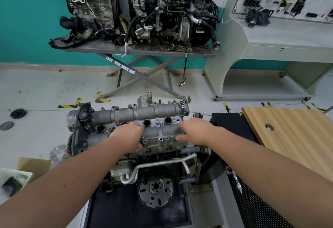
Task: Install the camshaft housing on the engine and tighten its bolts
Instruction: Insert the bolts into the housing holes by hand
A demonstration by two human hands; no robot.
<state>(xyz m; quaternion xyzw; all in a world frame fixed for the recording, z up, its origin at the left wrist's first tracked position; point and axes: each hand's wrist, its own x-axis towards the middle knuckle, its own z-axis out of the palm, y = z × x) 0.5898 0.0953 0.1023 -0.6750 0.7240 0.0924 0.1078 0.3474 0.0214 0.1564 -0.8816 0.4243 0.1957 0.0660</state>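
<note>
- The housing (144,119) sits on top of the engine (153,164).
- My left hand (128,134) grips the housing's near edge, fingers curled over it.
- My right hand (195,131) grasps its right end.

Scene is evenly, brightly lit from overhead; shadows are kept soft; edges are bent by wide-angle distortion; focus is sharp.

teal wall (27,29) | pale floor (45,87) | wooden tabletop (292,130)
</note>
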